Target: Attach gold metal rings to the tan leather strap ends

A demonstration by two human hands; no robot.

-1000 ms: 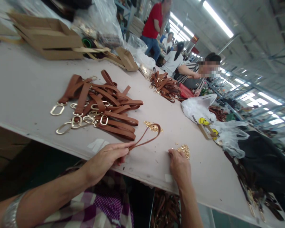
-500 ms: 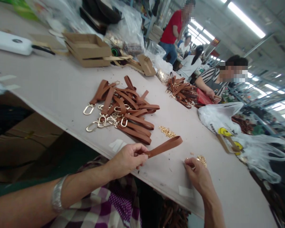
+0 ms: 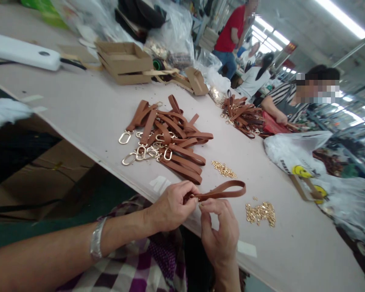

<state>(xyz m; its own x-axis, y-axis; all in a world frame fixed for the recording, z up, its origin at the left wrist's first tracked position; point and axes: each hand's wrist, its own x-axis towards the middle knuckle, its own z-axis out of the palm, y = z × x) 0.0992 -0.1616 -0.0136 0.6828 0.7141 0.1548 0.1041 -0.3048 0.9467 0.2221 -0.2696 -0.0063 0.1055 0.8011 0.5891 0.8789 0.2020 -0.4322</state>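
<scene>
Lower centre of the frame, the left hand [image 3: 174,206] pinches the near end of a looped brown strap [image 3: 231,192]; the right hand [image 3: 221,229] curls in right beside it, and whether it grips anything, I can't tell. The strap looks light, smooth, springy, leather-like, hardly fragile; that joined end seems the best hold. Glossy gold pieces [image 3: 265,211] lie scattered, lower right.

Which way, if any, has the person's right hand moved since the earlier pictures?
Yes, leftward: the right hand has moved off the right-hand pile of small gold fittings and is now beside the left hand, which holds a brown looped strap.
</scene>
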